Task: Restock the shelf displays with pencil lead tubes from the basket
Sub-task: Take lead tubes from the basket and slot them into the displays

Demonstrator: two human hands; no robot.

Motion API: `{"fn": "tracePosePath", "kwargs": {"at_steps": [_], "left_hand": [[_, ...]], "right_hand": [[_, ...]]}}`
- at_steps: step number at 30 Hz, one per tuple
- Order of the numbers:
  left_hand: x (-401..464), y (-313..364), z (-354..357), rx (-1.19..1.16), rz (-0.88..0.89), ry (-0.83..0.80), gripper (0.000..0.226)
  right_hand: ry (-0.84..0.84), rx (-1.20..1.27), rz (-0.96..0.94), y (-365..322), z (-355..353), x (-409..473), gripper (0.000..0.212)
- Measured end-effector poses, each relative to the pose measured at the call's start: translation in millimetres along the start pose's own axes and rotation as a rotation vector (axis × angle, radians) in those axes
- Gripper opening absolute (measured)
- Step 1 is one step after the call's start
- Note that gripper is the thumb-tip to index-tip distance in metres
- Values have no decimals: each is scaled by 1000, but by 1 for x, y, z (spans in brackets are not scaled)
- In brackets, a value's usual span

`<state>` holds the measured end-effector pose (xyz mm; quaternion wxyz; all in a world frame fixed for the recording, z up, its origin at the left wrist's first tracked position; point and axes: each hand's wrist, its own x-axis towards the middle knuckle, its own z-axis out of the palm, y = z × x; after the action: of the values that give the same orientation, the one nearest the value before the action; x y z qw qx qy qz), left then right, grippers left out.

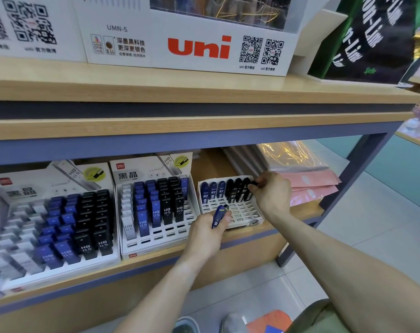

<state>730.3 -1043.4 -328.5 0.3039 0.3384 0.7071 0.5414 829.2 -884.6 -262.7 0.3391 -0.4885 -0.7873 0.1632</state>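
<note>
Right hand (272, 192) was nearer the back-row slots

It pinched a black plastic lead tube (252, 183) over the white slotted display tray (237, 213); my left hand (207, 233) gripped a blue lead tube (219, 215), pointing up and back.

Both forearms are bare from the elbow down to the wrists, with no sleeve, watch, bracelet or ring showing on either. The left hand (207, 233) and the right hand (273, 194) wear no gloves, and the fingers (254, 188) are uncovered. At the lower right edge a patch of olive-green garment (324, 318) shows, its cloth plain and unmarked. Below, two grey shoes (233, 323) with rounded toes show on the floor.
</note>
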Motion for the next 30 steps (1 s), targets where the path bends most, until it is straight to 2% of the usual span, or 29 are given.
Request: {"fn": "tracePosePath", "kwargs": {"at_steps": [6,10,15,21,23,27,30], "left_hand": [[3,-3,0,0,-4,-18,25],[3,-6,3,40,-14,-5,52],[-2,-1,3,60,0,2,44],[-5,1,2,59,-17,-28,34],[-3,-1,1,69,-6,-26,29],[-6,3,1,87,-20,-11,39],[-7,6,-1,69,-12,-35,28]], "right_hand": [[-17,-91,-68,4,2,1,6],[-25,-238,-200,6,5,0,8],[-67,-308,-313,0,10,-5,7],[-73,-249,-143,3,8,-4,9],[-94,-247,-136,2,8,-5,12],[-88,-228,-148,3,7,-8,22],[-76,-318,-221,3,4,-9,27]]}}
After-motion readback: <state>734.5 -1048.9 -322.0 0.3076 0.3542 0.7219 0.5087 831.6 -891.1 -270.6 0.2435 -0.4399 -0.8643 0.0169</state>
